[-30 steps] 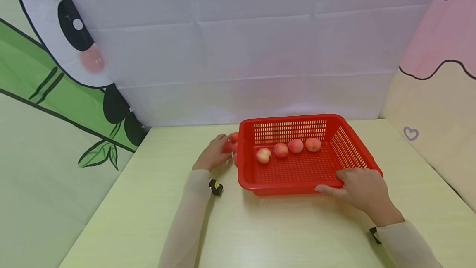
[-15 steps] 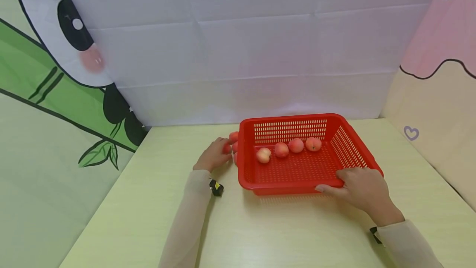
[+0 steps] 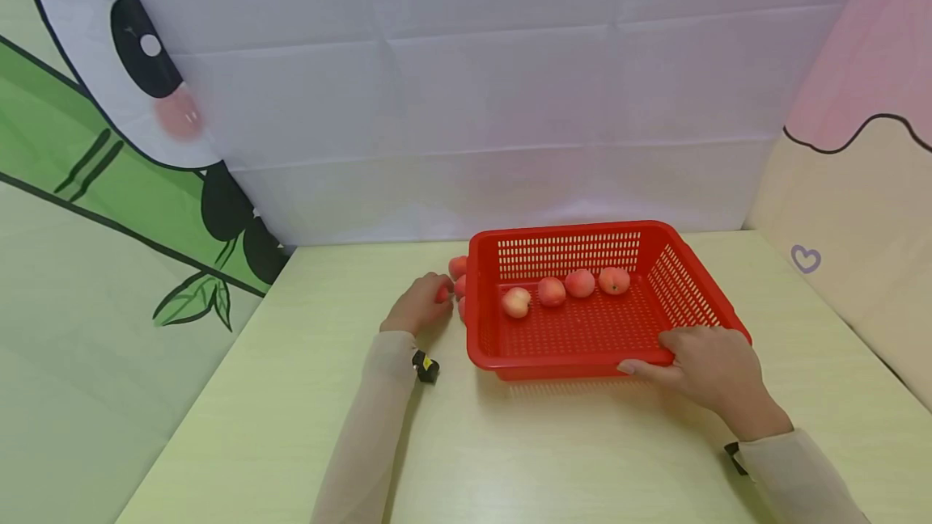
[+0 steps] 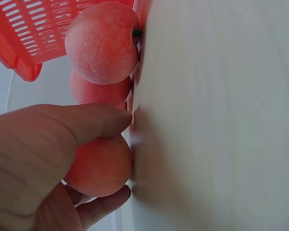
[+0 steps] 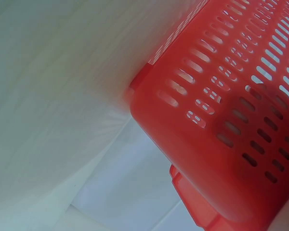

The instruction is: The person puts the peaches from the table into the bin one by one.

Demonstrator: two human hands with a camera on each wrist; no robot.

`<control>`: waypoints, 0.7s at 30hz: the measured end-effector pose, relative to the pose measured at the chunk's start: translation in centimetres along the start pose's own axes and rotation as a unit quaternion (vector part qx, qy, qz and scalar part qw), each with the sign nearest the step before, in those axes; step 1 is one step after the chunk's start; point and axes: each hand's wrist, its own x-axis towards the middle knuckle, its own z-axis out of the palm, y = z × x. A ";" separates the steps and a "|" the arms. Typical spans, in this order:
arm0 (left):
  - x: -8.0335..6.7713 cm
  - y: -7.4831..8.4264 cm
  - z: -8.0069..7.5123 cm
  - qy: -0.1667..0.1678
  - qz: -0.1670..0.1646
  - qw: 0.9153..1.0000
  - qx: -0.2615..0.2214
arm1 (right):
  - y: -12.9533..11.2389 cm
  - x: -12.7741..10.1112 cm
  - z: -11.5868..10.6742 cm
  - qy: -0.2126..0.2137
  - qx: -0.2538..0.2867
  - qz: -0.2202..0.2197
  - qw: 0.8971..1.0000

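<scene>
Two hands busy — left hand (image 3: 421, 306) fingers pinch peach (image 4: 100, 166); right hand (image 3: 709, 366) grips basket (image 3: 582, 342) rim.

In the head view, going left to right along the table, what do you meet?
Left hand gripping a peach → red basket holding four peaches, first to last → right hand on the basket's near right corner.

Pink peach (image 4: 100, 166) (table-top) beside red basket (image 3: 575, 338)

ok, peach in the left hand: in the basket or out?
Out. The left hand grips the peach on the table, beside the red basket's left wall; four peaches lie inside.
</scene>
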 end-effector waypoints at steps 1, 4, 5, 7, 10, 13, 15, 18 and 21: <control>0.0 0.0 0.0 0.000 -0.002 1.000 0.002 | 0.0 0.0 0.0 -0.001 0.000 0.000 1.000; 0.0 0.0 0.0 0.005 -0.016 1.000 -0.002 | 0.0 0.0 0.0 -0.002 -0.001 -0.001 1.000; 0.0 0.0 0.0 0.008 -0.019 1.000 -0.003 | 0.0 0.0 -0.1 -0.003 -0.001 -0.001 1.000; 0.1 0.1 -0.2 0.018 -0.020 1.000 -0.002 | 0.0 0.0 -0.1 0.000 0.000 -0.002 1.000; 0.0 0.3 -0.4 0.038 -0.025 0.999 -0.004 | 0.0 0.0 0.1 0.011 0.000 -0.007 1.000; -0.1 0.7 -0.7 0.066 -0.027 0.997 -0.005 | 0.1 -0.1 0.3 0.023 -0.001 -0.013 1.000; -0.1 0.9 -0.9 0.089 -0.026 0.996 -0.009 | 0.2 -0.1 0.3 0.025 -0.001 -0.013 1.000; -0.2 1.1 -1.1 0.132 -0.010 0.991 -0.010 | 0.2 0.0 0.4 0.023 -0.001 -0.012 1.000; -0.3 1.2 -1.4 0.169 0.006 0.986 -0.006 | 0.2 0.0 0.4 0.020 -0.002 -0.010 1.000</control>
